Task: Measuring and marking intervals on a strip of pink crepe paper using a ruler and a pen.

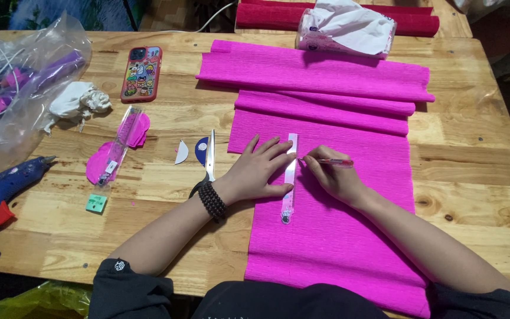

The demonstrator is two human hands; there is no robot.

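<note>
Hands: left hand (pixel 259 171) spread flat, pinning ruler (pixel 290 177) steady on pink crepe paper (pixel 337 236). Right hand (pixel 334 177) grips pen (pixel 333 161), tip touching ruler's edge. Scissors (pixel 209 162) left of ruler.

Wooden table (pixel 461 165), pink crepe paper (pixel 337 236), scissors (pixel 209 159), phone (pixel 141 73), glue gun (pixel 1 195)

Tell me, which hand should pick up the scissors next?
Probably the left hand. The scissors lie just beside its wrist, and the right hand holds a pen.

On the pink crepe paper (pixel 332 236), the left hand (pixel 258 171) presses flat a clear ruler (pixel 290 177); just beside the ruler, the right hand (pixel 334 177) holds a pen (pixel 334 161)
</note>
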